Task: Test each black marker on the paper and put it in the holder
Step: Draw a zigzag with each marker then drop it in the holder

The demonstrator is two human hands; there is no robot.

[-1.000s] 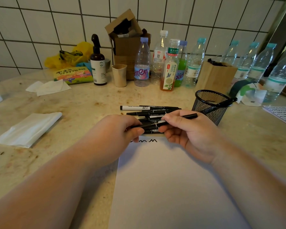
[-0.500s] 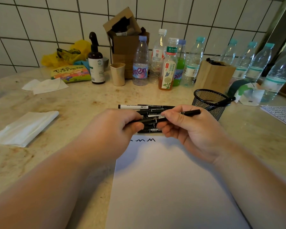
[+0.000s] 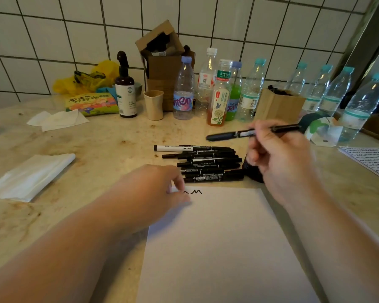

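Note:
My right hand is raised above the counter and pinches a black marker, which lies level with its thick end to the left. Behind that hand the black mesh holder is mostly hidden; only its lower left side shows. Several black markers lie in a pile beyond the white paper. A short black zigzag marks the paper's top edge. Next to the zigzag, my left hand rests on the paper's top left corner with loosely curled fingers and holds nothing.
Plastic bottles, a paper cup, a dark spray bottle and cardboard boxes line the tiled back wall. A folded white cloth lies at the left, a written sheet at the right.
My left hand let go of the marker and dropped onto the paper's corner. My right hand lifted the marker up and to the right, over the holder.

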